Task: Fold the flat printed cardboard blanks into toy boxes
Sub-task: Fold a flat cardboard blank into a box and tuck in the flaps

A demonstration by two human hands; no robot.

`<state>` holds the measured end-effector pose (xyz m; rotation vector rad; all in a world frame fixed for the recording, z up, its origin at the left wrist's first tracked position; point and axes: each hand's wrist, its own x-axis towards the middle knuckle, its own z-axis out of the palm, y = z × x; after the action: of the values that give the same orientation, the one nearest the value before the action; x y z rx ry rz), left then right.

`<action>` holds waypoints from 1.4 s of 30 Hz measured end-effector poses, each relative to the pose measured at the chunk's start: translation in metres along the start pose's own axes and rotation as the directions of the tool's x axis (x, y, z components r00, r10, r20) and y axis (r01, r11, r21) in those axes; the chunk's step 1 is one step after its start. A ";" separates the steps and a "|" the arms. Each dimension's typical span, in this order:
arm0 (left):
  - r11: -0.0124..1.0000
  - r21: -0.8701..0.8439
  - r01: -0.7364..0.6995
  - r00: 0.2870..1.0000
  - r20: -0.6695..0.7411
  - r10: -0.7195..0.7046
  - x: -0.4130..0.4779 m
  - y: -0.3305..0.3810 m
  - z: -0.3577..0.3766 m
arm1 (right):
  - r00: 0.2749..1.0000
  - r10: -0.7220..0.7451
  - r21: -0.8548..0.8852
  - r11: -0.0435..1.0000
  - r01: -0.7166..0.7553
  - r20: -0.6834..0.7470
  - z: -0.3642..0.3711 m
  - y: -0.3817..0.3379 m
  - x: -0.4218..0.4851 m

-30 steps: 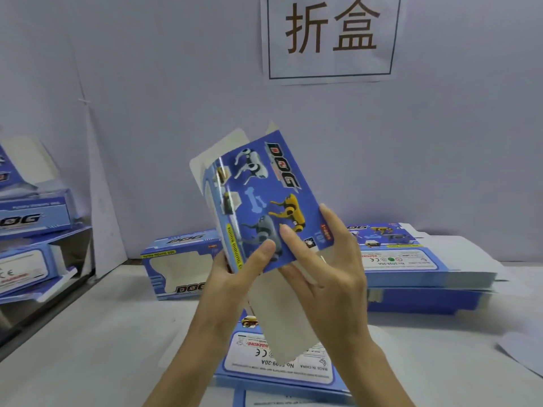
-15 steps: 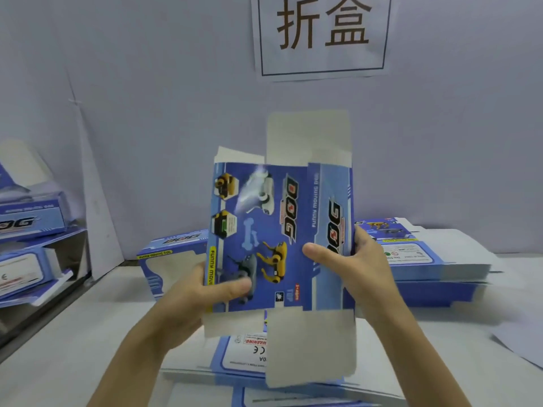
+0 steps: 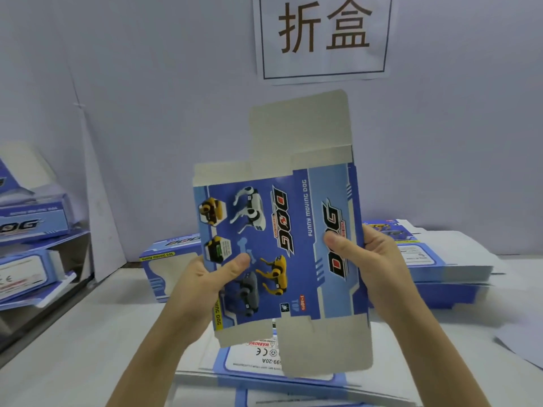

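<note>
I hold a blue printed cardboard blank [image 3: 282, 248] upright in front of me, its "DOG" artwork facing me and plain grey flaps sticking out above and below. My left hand [image 3: 202, 286] grips its left edge, thumb pressed on the printed face. My right hand [image 3: 373, 259] grips the right edge, thumb on the "DOG" lettering. The fingers of both hands are hidden behind the card. Under my hands lies a pile of flat blanks [image 3: 249, 365] on the white table [image 3: 73, 348].
A folded blue box [image 3: 167, 268] with a window cutout stands behind on the left. A taller stack of flat blanks [image 3: 440, 268] sits at the right. Folded boxes [image 3: 26, 254] are piled on a shelf at far left. A paper sign [image 3: 323, 36] hangs on the wall.
The blank has gone from tilted and partly folded to upright and spread flat facing me. My hands have moved apart to its left and right edges.
</note>
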<state>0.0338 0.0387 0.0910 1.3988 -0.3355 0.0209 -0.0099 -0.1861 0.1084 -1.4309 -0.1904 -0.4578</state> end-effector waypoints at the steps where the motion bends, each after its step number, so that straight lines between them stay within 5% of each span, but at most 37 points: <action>1: 1.000 0.010 -0.015 1.000 -0.003 0.015 0.000 0.001 0.002 | 1.000 -0.005 -0.011 1.000 0.005 -0.007 0.000 0.000 0.001; 12: 0.996 0.038 -0.082 0.993 0.093 0.078 -0.005 0.001 0.010 | 0.999 0.035 0.094 0.995 -0.033 -0.013 -0.005 -0.001 0.000; 16: 0.998 0.049 -0.025 0.999 -0.041 0.027 -0.003 -0.004 0.007 | 0.997 -0.027 0.044 0.999 0.031 -0.076 0.001 0.001 0.001; 34: 0.995 -0.101 -0.021 1.000 0.008 0.022 -0.009 0.005 0.008 | 0.998 0.035 0.127 0.991 -0.028 -0.053 0.007 -0.002 -0.004; 39: 0.989 -0.103 -0.105 0.993 -0.069 0.098 -0.008 0.008 0.016 | 0.983 0.090 -0.157 0.986 -0.065 0.160 0.011 -0.009 -0.006; 42: 0.911 0.262 -0.317 0.922 -0.141 0.361 -0.009 0.008 0.021 | 0.985 0.075 -0.371 0.928 -0.013 0.154 0.014 -0.008 -0.010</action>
<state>0.0191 0.0210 0.0989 1.5435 -0.4277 0.4925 -0.0196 -0.1715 0.1135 -1.8432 -0.2127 -0.3474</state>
